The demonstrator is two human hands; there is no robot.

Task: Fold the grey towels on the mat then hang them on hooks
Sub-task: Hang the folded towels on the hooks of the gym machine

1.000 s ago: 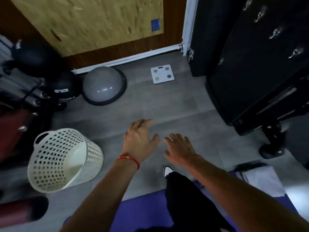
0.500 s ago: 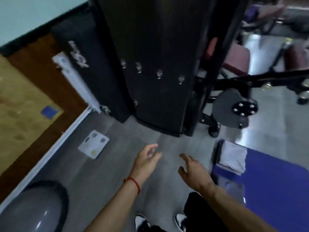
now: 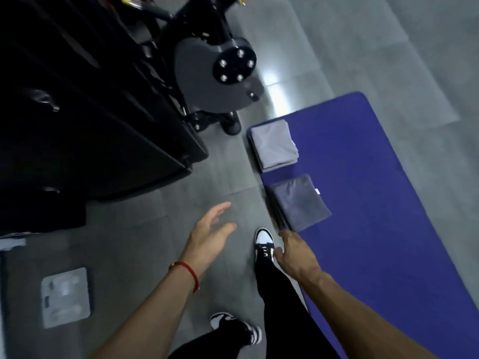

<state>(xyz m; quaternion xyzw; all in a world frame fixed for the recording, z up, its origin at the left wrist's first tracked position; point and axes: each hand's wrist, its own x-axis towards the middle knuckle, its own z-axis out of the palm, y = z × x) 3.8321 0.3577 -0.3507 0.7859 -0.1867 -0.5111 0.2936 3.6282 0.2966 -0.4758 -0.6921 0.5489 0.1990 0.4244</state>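
Grey folded towels (image 3: 274, 146) (image 3: 300, 202) lie on the purple mat (image 3: 375, 203); both hands (image 3: 210, 234) (image 3: 295, 251) hover empty, each grip released.

I see grey tiled floor (image 3: 337, 47) with a bright glare patch, black gym machine (image 3: 90, 112) at left, its grey round plate (image 3: 207, 81), flat scale (image 3: 66, 297) lower left

Landmark: blue mat (image 3: 383, 203) on grey tiled floor.
Light grey towel (image 3: 274, 146): folded, on the mat's far corner.
Dark grey towel (image 3: 298, 200): folded, on the mat just nearer than the light one, apart from it.
Left hand (image 3: 210, 237): empty, fingers relaxed, over floor left of mat; red wristband (image 3: 185, 273).
Right hand (image 3: 295, 252): empty, fingers loose, over mat's left edge, just short of the dark towel.
Shoes (image 3: 264, 244): black-white, on floor left of mat.
Scale (image 3: 66, 297): floor, far left of mat.
Gym machine (image 3: 215, 73): beyond mat's far-left corner.
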